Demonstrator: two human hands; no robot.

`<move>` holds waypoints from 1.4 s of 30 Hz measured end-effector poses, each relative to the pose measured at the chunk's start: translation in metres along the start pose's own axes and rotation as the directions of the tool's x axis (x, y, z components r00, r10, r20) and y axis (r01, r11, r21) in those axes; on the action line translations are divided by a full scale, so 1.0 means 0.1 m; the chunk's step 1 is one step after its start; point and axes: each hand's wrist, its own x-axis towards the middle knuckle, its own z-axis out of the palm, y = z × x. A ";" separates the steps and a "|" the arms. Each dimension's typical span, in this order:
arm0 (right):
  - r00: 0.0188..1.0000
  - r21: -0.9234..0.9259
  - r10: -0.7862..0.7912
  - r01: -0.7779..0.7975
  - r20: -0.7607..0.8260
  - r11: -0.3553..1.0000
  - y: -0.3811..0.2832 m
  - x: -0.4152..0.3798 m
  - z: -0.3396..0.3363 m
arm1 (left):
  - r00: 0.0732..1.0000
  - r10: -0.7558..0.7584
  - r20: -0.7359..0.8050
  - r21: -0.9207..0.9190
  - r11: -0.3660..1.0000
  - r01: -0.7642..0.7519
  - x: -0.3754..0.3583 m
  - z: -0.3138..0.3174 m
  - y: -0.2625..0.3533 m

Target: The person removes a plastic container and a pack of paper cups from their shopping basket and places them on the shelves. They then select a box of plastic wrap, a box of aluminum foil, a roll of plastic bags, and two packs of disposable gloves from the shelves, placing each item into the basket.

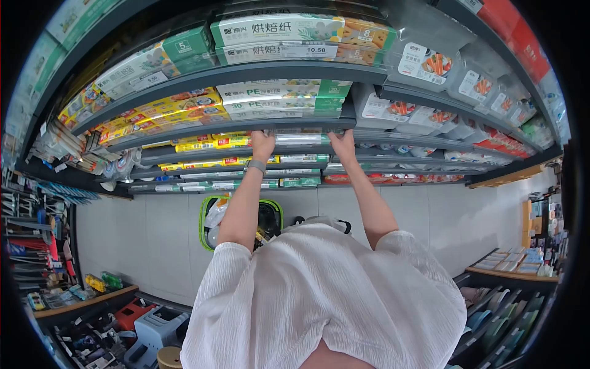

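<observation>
My left hand (263, 145), with a watch (255, 164) on its wrist, reaches into a middle shelf level. At the same height, my right hand (342, 146) reaches in a little to the right. Between them lies a long pale box (300, 139), partly hidden by the shelf edge above it. Both hands are curled at its two ends, thumbs turned inward; most fingertips are hidden. Yellow long boxes (206, 144) lie beside my left hand. Cling film boxes (283, 98) are stacked on the level above.
Baking paper boxes (295, 27) fill an upper shelf. Clear plastic containers (430, 64) stand at the right. A green-rimmed basket (203, 230) with goods inside sits on the tiled floor (147, 234) below my left arm. A blue-grey stool (157, 329) stands behind at the left.
</observation>
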 end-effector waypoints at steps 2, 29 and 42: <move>0.990 -0.032 -0.099 0.096 -0.097 0.995 0.02 -0.02 0.03 | 0.999 -0.033 0.012 0.026 0.999 0.032 -0.04 -0.01 0.08; 0.977 -0.339 -0.202 0.165 -0.075 0.926 -0.04 -0.63 0.10 | 0.993 0.115 0.018 -0.026 0.993 -0.115 -0.45 -0.19 -0.25; 0.945 -0.733 -0.312 0.281 0.099 0.620 1.29 -1.55 -0.08 | 0.991 -0.076 0.109 -0.129 0.988 0.090 -1.79 -1.11 -0.87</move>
